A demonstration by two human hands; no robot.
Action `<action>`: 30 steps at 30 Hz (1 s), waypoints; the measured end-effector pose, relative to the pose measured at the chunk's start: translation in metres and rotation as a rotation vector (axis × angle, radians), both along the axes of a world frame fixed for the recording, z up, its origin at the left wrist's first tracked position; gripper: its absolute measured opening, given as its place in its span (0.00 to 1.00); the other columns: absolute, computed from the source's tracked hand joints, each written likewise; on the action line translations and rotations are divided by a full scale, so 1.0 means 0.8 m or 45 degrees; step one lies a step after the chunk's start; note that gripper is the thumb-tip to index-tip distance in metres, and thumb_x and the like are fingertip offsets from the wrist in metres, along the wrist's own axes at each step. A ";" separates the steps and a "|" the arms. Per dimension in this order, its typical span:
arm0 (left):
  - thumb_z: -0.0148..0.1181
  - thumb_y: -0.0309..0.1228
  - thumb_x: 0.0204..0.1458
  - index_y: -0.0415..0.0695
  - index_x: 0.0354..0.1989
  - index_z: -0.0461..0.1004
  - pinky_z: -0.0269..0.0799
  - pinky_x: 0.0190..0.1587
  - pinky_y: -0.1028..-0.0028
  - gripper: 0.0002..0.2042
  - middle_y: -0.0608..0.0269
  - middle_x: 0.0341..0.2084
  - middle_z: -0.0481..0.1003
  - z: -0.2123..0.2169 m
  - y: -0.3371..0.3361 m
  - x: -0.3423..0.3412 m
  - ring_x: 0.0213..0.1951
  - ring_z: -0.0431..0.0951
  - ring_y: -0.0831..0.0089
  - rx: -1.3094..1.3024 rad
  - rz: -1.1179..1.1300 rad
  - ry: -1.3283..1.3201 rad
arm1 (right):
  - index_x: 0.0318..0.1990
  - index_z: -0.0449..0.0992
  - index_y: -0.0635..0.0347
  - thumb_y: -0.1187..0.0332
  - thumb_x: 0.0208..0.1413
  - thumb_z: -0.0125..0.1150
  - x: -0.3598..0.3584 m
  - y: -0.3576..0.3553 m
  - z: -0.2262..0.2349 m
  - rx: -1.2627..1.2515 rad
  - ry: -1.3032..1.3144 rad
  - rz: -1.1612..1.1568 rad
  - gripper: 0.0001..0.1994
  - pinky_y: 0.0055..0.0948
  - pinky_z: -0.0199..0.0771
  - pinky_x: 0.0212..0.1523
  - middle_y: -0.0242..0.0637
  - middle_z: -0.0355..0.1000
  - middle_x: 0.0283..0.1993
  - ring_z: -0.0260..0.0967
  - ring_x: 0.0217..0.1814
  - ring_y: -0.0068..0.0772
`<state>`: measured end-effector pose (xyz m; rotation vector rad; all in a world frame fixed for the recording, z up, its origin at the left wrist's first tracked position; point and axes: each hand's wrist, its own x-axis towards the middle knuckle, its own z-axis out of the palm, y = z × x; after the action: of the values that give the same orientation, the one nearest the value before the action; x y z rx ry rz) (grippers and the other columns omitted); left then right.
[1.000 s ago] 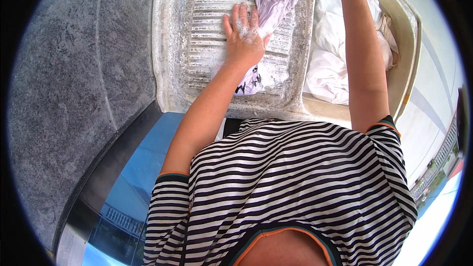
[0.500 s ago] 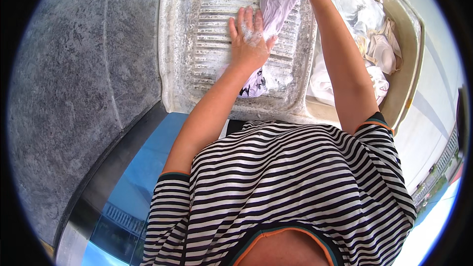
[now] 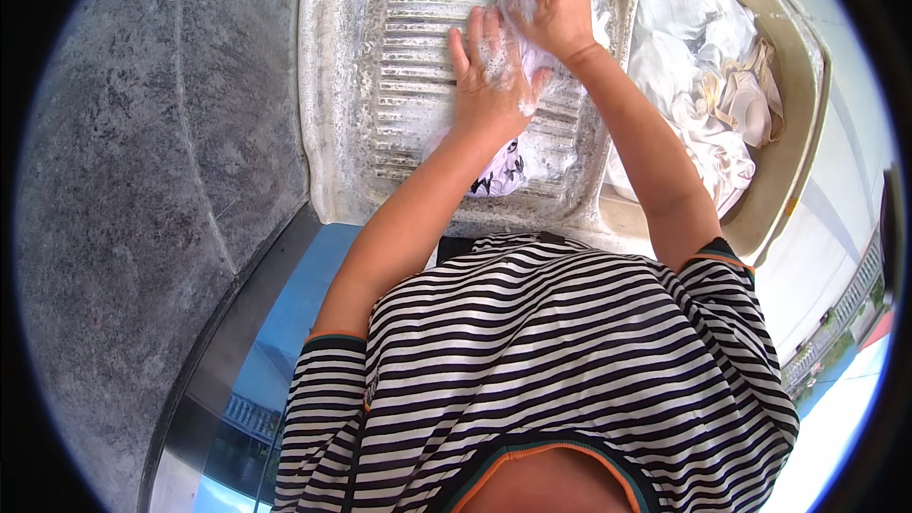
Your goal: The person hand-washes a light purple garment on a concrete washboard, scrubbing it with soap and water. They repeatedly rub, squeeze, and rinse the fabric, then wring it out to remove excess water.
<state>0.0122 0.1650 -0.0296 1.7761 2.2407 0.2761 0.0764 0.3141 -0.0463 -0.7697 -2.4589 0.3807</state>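
Note:
A pale lavender garment (image 3: 499, 173) with dark printed marks at its near end lies wet and soapy over a ridged washboard (image 3: 404, 100). My left hand (image 3: 492, 81) rests flat on it, fingers stretched out and streaked with suds, pressing the cloth against the ridges. Just beyond and to the right, my right hand (image 3: 556, 11) is closed around the bunched far part of the same garment, with foam about the fingers. The stretch of cloth under my left palm is hidden.
To the right, a stained basin (image 3: 806, 100) holds white laundry (image 3: 698, 14) and a beige garment (image 3: 749, 106) with a moulded cup. A dark grey stone-like surface (image 3: 104, 133) spreads along the left. My striped shirt front is close to the washboard's near edge.
My right hand has come back from the far edge toward my left hand, bunching the garment that was stretched out before. My left hand stays spread in nearly the same place.

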 end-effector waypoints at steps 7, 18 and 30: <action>0.39 0.53 0.63 0.28 0.69 0.45 0.21 0.71 0.48 0.39 0.42 0.71 0.42 -0.014 0.011 0.002 0.73 0.32 0.50 -0.020 -0.014 0.111 | 0.48 0.79 0.55 0.64 0.56 0.56 -0.036 0.070 -0.002 -0.506 -0.212 -0.022 0.14 0.43 0.67 0.62 0.43 0.75 0.53 0.70 0.58 0.43; 0.45 0.52 0.61 0.27 0.67 0.50 0.24 0.70 0.47 0.39 0.39 0.70 0.44 -0.005 0.012 0.006 0.72 0.36 0.46 0.107 -0.081 0.020 | 0.32 0.77 0.60 0.65 0.46 0.61 -0.063 0.121 -0.077 -0.278 -0.026 -0.368 0.09 0.48 0.70 0.48 0.49 0.74 0.43 0.70 0.49 0.52; 0.43 0.56 0.60 0.32 0.70 0.43 0.20 0.70 0.46 0.42 0.39 0.71 0.40 -0.002 0.012 0.005 0.73 0.30 0.47 -0.125 -0.073 0.264 | 0.29 0.78 0.57 0.63 0.53 0.63 0.058 -0.057 0.019 -0.197 0.259 0.265 0.08 0.39 0.71 0.42 0.38 0.72 0.30 0.69 0.35 0.41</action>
<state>0.0161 0.1745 -0.0311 1.8896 2.2909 -0.0311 0.1229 0.2688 -0.0312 -0.5085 -2.3418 0.6989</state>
